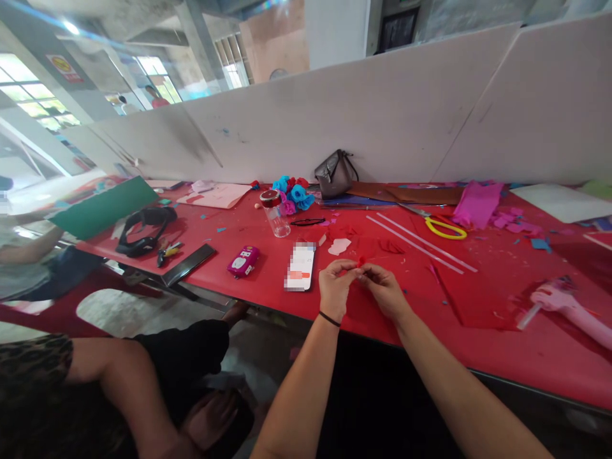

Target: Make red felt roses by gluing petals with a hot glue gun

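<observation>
My left hand (336,287) and my right hand (384,290) meet over the red table (507,344), fingertips pinched together on a small piece of red paper (360,262). A black band circles my left wrist. More red paper pieces (377,245) lie just beyond the hands. A phone (300,266) lies left of my left hand.
Yellow-handled scissors (442,226), two white sticks (421,242), pink paper (478,203), a pink glue gun (568,306), a clear jar (276,213), blue and pink paper flowers (294,193), a grey bag (335,173), a pink device (243,261). Another person sits at left.
</observation>
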Available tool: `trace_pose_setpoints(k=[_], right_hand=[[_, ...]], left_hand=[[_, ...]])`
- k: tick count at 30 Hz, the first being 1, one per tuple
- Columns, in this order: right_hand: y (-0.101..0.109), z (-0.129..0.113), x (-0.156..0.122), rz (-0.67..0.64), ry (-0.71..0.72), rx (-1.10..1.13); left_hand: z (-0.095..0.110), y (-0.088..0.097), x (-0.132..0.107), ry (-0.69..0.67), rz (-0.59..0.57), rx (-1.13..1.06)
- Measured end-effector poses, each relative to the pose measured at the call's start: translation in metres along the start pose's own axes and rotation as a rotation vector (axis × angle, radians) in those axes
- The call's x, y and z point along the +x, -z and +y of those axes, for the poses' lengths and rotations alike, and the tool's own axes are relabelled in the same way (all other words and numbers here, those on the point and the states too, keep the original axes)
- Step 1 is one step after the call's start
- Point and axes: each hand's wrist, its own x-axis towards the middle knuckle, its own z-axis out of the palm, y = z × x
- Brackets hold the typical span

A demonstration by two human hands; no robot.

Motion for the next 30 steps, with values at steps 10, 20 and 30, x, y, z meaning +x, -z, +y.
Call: trace_pose_setpoints(k=[10, 20, 30], right_hand=[[0.000, 0.000, 0.000, 0.042, 0.038, -0.028], [0.002, 0.006, 0.000, 0.070, 0.022, -0.005], [0.005, 0.004, -0.001, 0.069, 0.047, -0.084]], left_hand=[[-0.006, -0.001, -0.001, -0.042, -0.043, 0.027], [0.000, -0.010, -0.005, 0.069, 0.010, -0.151], [-0.012, -0.014, -0.001, 0.061, 0.007, -0.142]])
